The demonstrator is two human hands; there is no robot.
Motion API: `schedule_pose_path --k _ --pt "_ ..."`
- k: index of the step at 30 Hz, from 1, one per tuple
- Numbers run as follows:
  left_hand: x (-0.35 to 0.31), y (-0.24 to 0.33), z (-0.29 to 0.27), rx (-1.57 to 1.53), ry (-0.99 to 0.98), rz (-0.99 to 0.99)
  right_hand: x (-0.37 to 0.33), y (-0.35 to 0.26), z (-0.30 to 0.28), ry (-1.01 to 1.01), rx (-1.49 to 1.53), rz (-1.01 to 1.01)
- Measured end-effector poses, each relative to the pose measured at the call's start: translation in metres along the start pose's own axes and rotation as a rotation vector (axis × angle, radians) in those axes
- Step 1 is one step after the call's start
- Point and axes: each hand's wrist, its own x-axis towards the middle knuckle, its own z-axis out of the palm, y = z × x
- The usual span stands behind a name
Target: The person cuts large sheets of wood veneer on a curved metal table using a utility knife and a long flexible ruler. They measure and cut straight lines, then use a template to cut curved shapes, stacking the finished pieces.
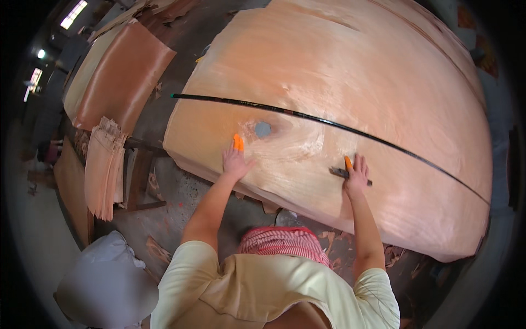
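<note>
A large pale wood veneer sheet (307, 60) lies on top of a broad stack, with a grey patch or hole (263, 129) in it. My left hand (236, 163) rests flat on the sheet, fingers spread, just below that spot; orange covers sit on two fingers. Farther right, my right hand (357, 174) is also on the veneer, one finger covered in orange. Under its palm and thumb it holds a dark knife-like tool (338, 172), whose ends stick out on both sides. A long thin black rod (296, 113) with a green tip lies across the sheet beyond both hands.
To the left are a bent reddish-brown veneer sheet (129, 71) and a bundle of narrow veneer strips (104, 170) on a wooden frame. Veneer scraps (158, 249) litter the floor. A pale, blurred, bag-like shape (104, 279) stands at the lower left.
</note>
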Motion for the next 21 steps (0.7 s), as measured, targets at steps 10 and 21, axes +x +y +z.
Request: schedule_pose_path --k 10,21 --pt "-0.065 0.045 -0.019 -0.58 -0.187 0.126 -0.091 0.086 -0.025 0.012 -0.147 0.151" --pt "0.105 -0.021 0.007 -1.892 -0.85 -0.962 -0.13 -0.016 -0.011 0.098 0.232 0.252"
